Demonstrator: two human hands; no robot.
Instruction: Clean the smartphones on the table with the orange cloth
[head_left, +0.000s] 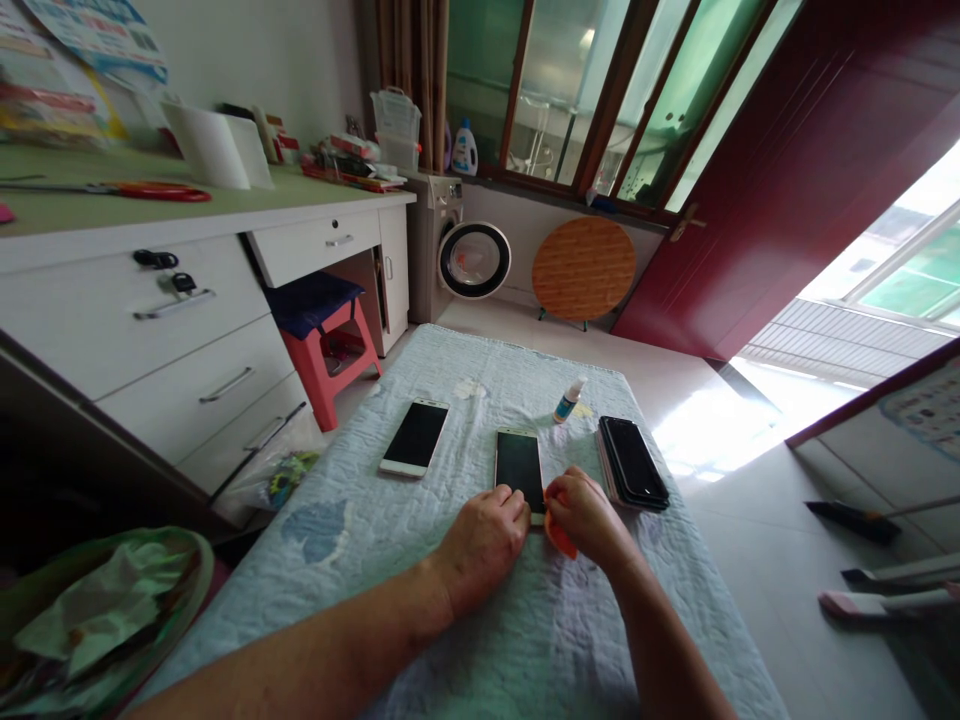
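A smartphone with a dark screen and pale frame lies face up on the quilted cloth. My left hand rests on its lower left edge, fingers curled against it. At the phone's lower right edge, my right hand is closed on an orange cloth, most of which the fingers hide. Farther left lies a white smartphone, face up. A small bottle with a white cap and blue label stands beyond the middle phone. To the right is a stack of phones, a black one on top.
A red stool with a dark cushion stands at the left by the white desk. A waste basket is at the lower left. Behind are a washing machine with its door open and a round wooden tabletop.
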